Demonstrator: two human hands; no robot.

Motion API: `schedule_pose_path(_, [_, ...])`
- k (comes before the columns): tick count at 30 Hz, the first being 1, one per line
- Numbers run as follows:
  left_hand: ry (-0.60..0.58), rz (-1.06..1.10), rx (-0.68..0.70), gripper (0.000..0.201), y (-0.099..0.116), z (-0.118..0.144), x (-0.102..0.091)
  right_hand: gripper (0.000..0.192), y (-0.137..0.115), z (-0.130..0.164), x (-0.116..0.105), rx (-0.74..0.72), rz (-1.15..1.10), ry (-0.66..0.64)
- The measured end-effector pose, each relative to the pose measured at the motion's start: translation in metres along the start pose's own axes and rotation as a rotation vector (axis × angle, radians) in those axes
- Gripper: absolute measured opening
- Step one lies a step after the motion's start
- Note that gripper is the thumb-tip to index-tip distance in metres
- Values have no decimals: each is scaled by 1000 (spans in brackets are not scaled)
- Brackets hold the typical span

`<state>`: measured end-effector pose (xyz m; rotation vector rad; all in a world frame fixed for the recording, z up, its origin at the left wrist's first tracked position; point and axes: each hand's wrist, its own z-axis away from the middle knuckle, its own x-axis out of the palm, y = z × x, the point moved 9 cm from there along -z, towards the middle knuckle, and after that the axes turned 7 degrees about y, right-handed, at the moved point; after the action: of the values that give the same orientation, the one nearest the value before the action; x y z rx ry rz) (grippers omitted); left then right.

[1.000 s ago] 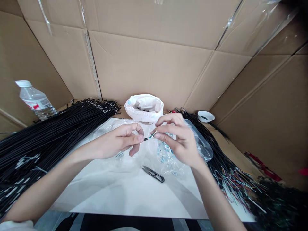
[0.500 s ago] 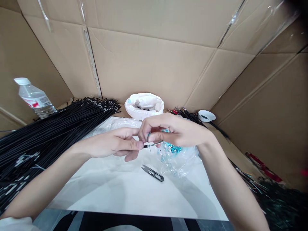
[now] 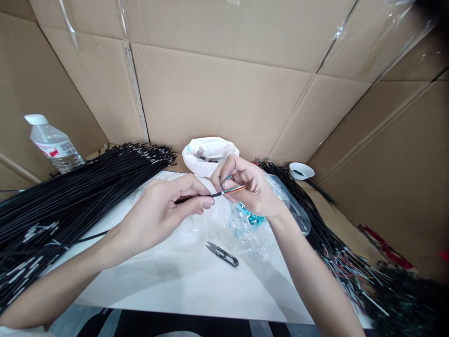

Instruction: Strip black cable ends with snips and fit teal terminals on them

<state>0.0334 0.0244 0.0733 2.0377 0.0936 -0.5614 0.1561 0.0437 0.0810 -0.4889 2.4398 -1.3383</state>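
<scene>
— Changed since a moment ago?
— Right hand (image 3: 250,189) lifted off the left hand (image 3: 157,213), exposing coloured wire tips; fingers now pinching those, left fingers clamped on the black cable (image 3: 196,198). Looks like sorting of strands.
— Whereabouts?
— Above the clear bag (image 3: 259,229), just beyond the snips (image 3: 222,253).
— Surroundings?
— White table (image 3: 175,281), cable bundle (image 3: 70,196) left of snips, cardboard walls (image 3: 217,98) behind.

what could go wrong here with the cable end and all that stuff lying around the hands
The left hand pinches the black cable just behind its exposed coloured wires, which the right hand works; these thin strands might bend or fray. The snips lie unsheathed below the wrists and could nick a forearm. The clear bag could snag the wires.
</scene>
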Motion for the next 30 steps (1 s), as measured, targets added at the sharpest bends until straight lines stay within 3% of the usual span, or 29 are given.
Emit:
schedule_pose_path(4, [-12,-71,30,18,3,1,-4,23,4,-3,1,-19,0,23])
schedule_pose_path(11, [-30,-75,41,27,7,0,-6,22,-2,-11,13,-146,-49,-69])
schedule_pose_path(15, [-45,-72,58,36,8,-1,-4,26,-9,-17,6,-242,-70,16])
schedule_pose_path(19, [-29,-81,47,39,4,-5,-6,25,-1,-21,-7,-173,77,75])
schedule_pose_path(22, [-34,-86,50,39,3,-6,-9,24,19,-17,-35,-23,227,141])
schedule_pose_path(25, [-50,-89,49,38,2,-5,-11,19,37,-1,-79,107,527,235])
schedule_pose_path(28, [-41,-81,48,36,-1,-7,-15,10,60,25,-122,384,948,219])
schedule_pose_path(30, [-34,-75,46,36,-3,-8,-16,14,72,42,-142,534,1110,179])
